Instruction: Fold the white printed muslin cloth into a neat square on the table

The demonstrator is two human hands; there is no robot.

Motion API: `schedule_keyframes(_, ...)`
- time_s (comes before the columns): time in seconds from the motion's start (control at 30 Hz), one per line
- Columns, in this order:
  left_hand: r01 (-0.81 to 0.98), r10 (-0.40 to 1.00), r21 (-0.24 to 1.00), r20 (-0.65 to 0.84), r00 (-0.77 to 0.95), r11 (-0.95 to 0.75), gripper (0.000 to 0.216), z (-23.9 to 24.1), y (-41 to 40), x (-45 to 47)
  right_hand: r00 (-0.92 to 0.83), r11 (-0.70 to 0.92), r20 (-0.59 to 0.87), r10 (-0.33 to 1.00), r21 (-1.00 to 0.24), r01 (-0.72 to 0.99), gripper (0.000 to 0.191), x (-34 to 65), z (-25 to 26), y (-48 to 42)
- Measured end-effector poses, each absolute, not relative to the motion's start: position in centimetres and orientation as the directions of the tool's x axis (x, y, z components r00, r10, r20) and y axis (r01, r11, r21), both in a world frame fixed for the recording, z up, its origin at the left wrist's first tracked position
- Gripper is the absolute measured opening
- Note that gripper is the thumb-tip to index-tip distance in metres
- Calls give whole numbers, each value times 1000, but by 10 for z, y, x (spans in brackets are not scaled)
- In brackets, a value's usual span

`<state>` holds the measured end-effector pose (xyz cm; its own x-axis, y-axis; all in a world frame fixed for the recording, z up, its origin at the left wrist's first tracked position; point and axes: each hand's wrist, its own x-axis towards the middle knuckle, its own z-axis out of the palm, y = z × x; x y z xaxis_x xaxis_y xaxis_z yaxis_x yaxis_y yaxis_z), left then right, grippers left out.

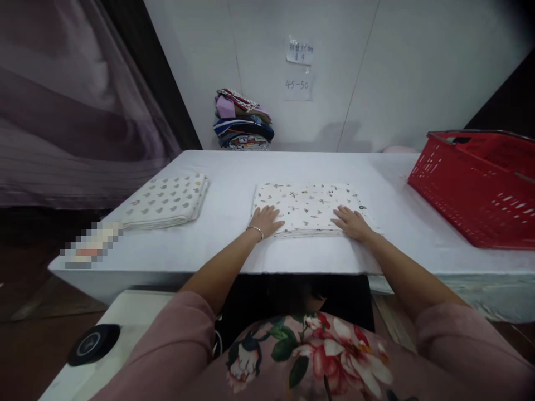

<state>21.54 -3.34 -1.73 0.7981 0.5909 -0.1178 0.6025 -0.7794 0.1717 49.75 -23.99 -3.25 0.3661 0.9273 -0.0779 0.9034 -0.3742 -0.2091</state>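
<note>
A folded white cloth with small dark prints (pixel 309 206) lies flat on the white table (pixel 234 245), near its front edge. My left hand (pixel 266 220) rests palm down on the cloth's near left corner, fingers spread, a bracelet on the wrist. My right hand (pixel 352 221) lies flat on the near right part of the same cloth, fingers stretched out. Neither hand grips anything.
A second folded cloth with grey heart prints (pixel 167 201) lies to the left. A red plastic basket (pixel 480 184) stands at the right. A pile of folded fabrics (pixel 242 120) sits at the back by the wall. A black round device (pixel 94 343) rests on a low white surface.
</note>
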Motion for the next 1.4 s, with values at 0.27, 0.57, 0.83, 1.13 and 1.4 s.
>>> schedule_keyframes(0.27, 543, 572, 249, 59, 818, -802, 51, -24, -72, 203, 270, -269, -37, 962, -279, 922, 56, 468, -27, -239)
schedule_keyframes(0.57, 519, 545, 235, 59, 836, -822, 54, -30, -85, 197, 216, -206, -4, 976, -319, 925, 54, 442, -27, -245)
schedule_keyframes(0.83, 512, 540, 239, 64, 839, -825, 50, -32, -96, 193, 139, -109, 112, 984, -235, 966, 50, 426, -44, -248)
schedule_keyframes(1.13, 678, 773, 380, 213, 598, -629, 31, -30, -86, 166, 310, -237, 98, 946, -445, 864, 49, 431, -44, -227)
schedule_keyframes(1.4, 690, 796, 407, 213, 566, -599, 29, -36, -71, 166, 40, -11, 112, 993, -251, 968, 57, 385, -44, -200)
